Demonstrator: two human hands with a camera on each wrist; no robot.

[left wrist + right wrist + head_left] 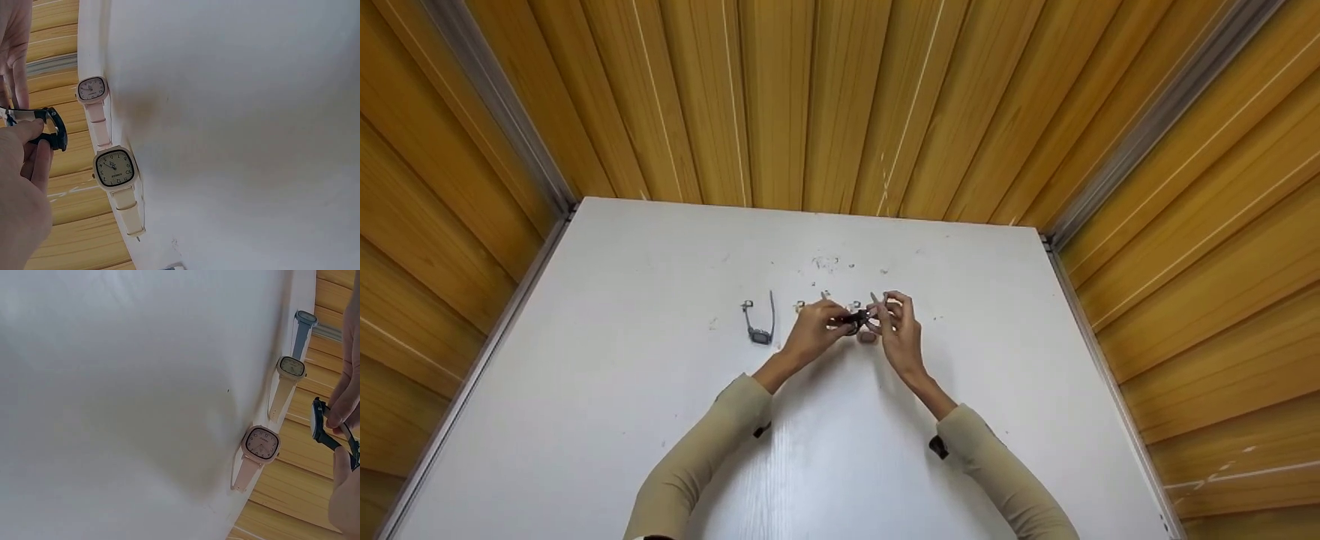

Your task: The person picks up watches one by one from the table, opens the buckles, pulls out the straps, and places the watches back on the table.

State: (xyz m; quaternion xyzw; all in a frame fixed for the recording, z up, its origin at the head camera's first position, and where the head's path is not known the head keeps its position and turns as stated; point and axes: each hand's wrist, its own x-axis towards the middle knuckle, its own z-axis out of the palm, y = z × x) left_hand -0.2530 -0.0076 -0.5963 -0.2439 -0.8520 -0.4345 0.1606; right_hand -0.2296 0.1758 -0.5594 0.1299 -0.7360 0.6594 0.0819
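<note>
Both hands hold a black wristwatch (pixel 855 321) above the white table. My left hand (pixel 813 330) pinches its strap near the case, thumb against fingers. On the other side, my right hand (pixel 901 334) grips the strap toward its buckle end; in the right wrist view the right thumb (pixel 341 467) presses the strap. The black watch (pixel 318 421) is turned side-on there, its strap bent in a curve. Just below the hands stands a pink watch (pixel 261 443). Beside it is a cream watch (pixel 115 167), mostly hidden behind the left hand in the head view.
A grey-blue watch (pixel 760 337) rests left of the hands, its strap ends pointing to the far side. All stand on a white table (pixel 660 262) with small marks and specks. Yellow wood-look panels (pixel 810 97) and grey metal posts (pixel 502 97) enclose the table.
</note>
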